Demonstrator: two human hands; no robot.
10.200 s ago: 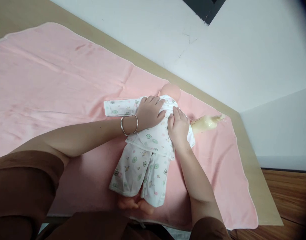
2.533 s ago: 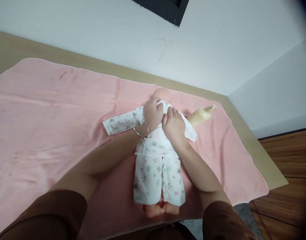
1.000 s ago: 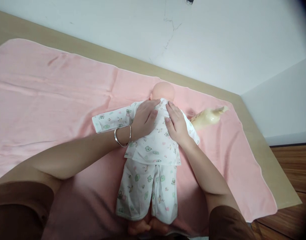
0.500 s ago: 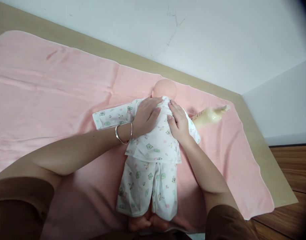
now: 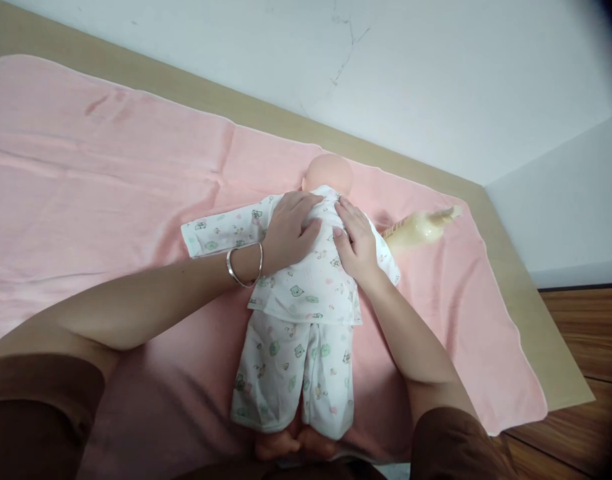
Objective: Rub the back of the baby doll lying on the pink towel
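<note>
A baby doll (image 5: 328,172) lies face down, its bald head toward the wall and its feet toward me. It wears a white patterned shirt (image 5: 306,293) and matching trousers (image 5: 273,373). My left hand (image 5: 292,230) rests flat on the doll's upper back at the left, fingers stretched toward the neck. On the right side of the upper back lies my right hand (image 5: 357,243), also flat with fingers extended. Neither hand grips anything. A silver bangle (image 5: 245,265) circles my left wrist. The doll's left sleeve (image 5: 221,227) spreads out sideways.
A pink blanket (image 5: 111,180) covers most of the table (image 5: 551,360) beneath the doll. A pale yellow pump bottle (image 5: 423,227) lies on its side just right of the doll. Behind the table rises a white wall (image 5: 411,80); wooden floor (image 5: 576,333) shows at the right.
Both hands stay on the doll's upper back, with barely any shift; the shirt under them looks slightly more wrinkled near the neck. The whole view has drifted slightly.
</note>
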